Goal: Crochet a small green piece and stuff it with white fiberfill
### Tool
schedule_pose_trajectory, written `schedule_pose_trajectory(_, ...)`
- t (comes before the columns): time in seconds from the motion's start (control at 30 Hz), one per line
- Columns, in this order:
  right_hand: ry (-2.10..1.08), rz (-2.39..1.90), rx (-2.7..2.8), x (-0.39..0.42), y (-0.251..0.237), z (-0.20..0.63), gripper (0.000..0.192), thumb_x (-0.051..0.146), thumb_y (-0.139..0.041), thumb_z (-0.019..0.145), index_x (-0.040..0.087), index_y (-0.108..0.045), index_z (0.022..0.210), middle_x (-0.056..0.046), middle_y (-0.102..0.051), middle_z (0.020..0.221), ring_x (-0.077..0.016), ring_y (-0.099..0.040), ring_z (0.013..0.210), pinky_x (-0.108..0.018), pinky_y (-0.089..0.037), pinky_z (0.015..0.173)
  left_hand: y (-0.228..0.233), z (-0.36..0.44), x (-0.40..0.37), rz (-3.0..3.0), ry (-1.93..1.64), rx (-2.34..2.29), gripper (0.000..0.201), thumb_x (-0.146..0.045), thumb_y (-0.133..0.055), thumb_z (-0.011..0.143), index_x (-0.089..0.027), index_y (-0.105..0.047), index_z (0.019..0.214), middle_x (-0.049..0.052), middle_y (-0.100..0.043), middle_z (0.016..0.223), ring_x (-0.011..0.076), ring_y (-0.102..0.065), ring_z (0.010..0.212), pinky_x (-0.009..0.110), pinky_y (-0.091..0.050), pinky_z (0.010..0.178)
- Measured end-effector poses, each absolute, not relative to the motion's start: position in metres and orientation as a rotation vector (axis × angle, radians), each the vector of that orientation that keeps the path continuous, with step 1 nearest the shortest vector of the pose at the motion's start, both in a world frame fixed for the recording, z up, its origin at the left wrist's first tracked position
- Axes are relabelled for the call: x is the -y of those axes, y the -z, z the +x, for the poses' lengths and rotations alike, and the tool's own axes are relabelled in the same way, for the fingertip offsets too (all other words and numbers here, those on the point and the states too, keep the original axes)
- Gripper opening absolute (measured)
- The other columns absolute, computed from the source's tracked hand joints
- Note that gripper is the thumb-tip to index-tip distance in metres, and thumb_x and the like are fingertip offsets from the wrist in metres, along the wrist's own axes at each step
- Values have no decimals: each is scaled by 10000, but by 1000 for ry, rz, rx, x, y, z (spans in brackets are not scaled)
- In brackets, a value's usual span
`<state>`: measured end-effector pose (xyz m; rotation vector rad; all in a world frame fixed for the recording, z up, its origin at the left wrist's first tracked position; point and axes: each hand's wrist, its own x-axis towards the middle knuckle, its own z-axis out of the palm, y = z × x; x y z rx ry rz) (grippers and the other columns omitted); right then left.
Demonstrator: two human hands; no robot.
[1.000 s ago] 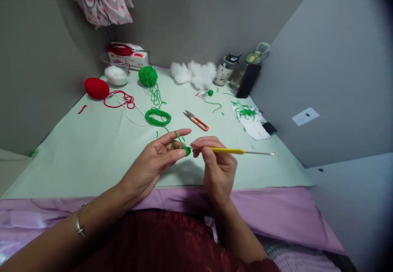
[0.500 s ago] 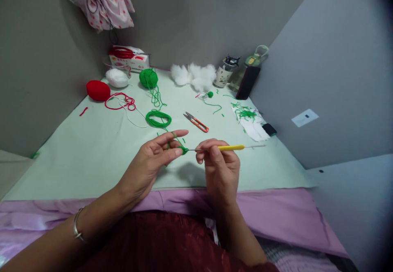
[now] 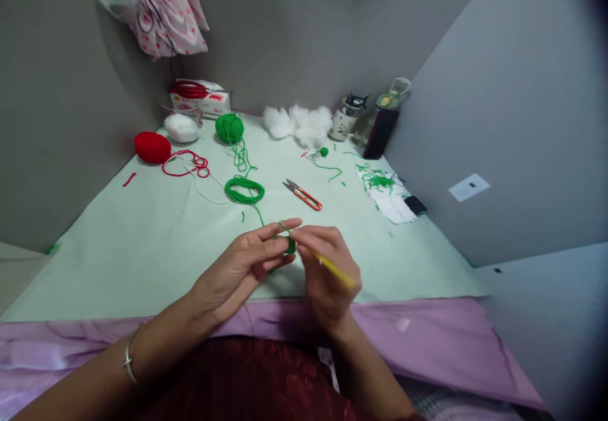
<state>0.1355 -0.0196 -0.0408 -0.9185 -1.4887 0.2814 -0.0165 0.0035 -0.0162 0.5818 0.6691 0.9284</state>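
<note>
Between the thumb and fingers of my left hand point(image 3: 251, 253) is a small green crochet piece point(image 3: 290, 245). A strand of green yarn runs over my left index finger and back to a loose green coil point(image 3: 244, 190) on the table. My right hand point(image 3: 327, 269) grips a crochet hook point(image 3: 336, 271) by its yellow handle, which slants down to the right. Its tip is hidden by my right fingertips, close against the green piece. Beyond my hands lie orange-handled thread snips point(image 3: 304, 195).
A green yarn ball point(image 3: 230, 128), a white ball point(image 3: 181, 128) and a red ball point(image 3: 152, 147) sit at back left. White stuffing point(image 3: 298, 126), a pen cup point(image 3: 345, 120) and a propped phone point(image 3: 381, 133) stand along the back. Green scraps point(image 3: 379, 180) lie on white paper at right.
My right hand has come left, up against the green piece, and the hook has turned from level to slanting down right. My left hand has turned slightly, still holding the piece.
</note>
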Motion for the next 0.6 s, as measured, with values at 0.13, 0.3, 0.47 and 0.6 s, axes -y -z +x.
schedule_pose_trajectory(0.13,-746,-861,1170,14,33,139,184,237,-619,1017,263,-791,958,-12,-705,862,-128,-613,669,-296,-512,632,15,-21,-5,645,-1023,-723,330,-222,-872,798,-231,-838,1127,1,-687,897,122,-580,837,251,-473,891)
schedule_pose_trajectory(0.3,-820,-886,1243,12,33,134,127,286,-684,982,249,-806,973,-27,-743,898,-145,-627,741,-304,-524,691,13,-24,2,853,-1032,-766,367,-286,-847,848,-310,-809,1212,3,-723,943,155,-604,935,267,-436,922)
schedule_pose_trajectory(0.47,-1000,-856,1046,10,33,133,181,366,-698,964,213,-784,920,-35,-747,856,-140,-641,694,-293,-541,667,13,-26,3,889,-1029,-813,375,-322,-841,845,-298,-806,1218,27,-708,992,198,-603,1008,307,-422,950)
schedule_pose_trajectory(0.6,-1040,-832,1038,10,28,134,224,381,-649,993,203,-746,900,-37,-752,825,-134,-641,651,-287,-559,641,13,-27,1,871,-1041,-828,355,-307,-860,816,-305,-826,1169,6,-637,934,174,-565,950,285,-425,901)
